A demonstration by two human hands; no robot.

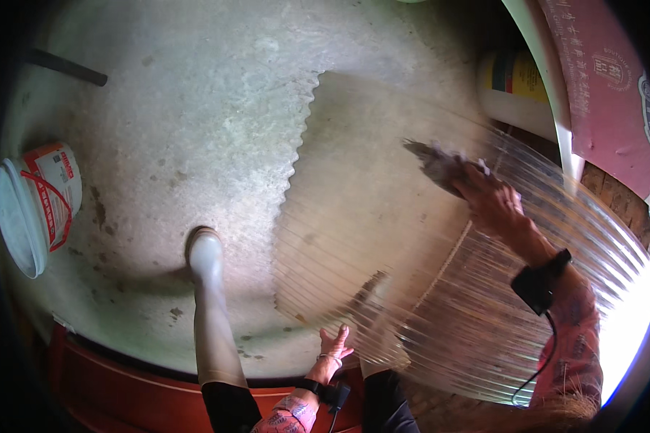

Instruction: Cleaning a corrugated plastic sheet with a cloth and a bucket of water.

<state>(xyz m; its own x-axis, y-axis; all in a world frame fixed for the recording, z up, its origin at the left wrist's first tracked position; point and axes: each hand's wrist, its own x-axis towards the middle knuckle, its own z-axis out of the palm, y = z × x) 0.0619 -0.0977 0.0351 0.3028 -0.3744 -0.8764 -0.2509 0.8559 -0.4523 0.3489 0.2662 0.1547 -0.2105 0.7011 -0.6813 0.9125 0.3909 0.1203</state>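
Observation:
A clear corrugated plastic sheet (368,216) spreads before me, its wavy end towards the middle of the floor. My right hand (493,203) grips a bunched grey cloth (436,162) over the sheet's far half; the cloth looks slightly blurred. Low in the view, my left hand (336,346) has its fingers spread and holds nothing. It is close to the sheet's near edge, though I cannot tell whether it touches. Both wrists carry dark strapped devices with cables. One pale rubber boot (206,260) stands on the floor, and the other (376,308) shows through the sheet.
On the left is a white bucket (65,178) with a lid and red handle. A dark pipe (70,66) enters at upper left. A white container (514,108) and a red printed box (601,97) occupy the upper right. Behind my legs is a red surface (141,392).

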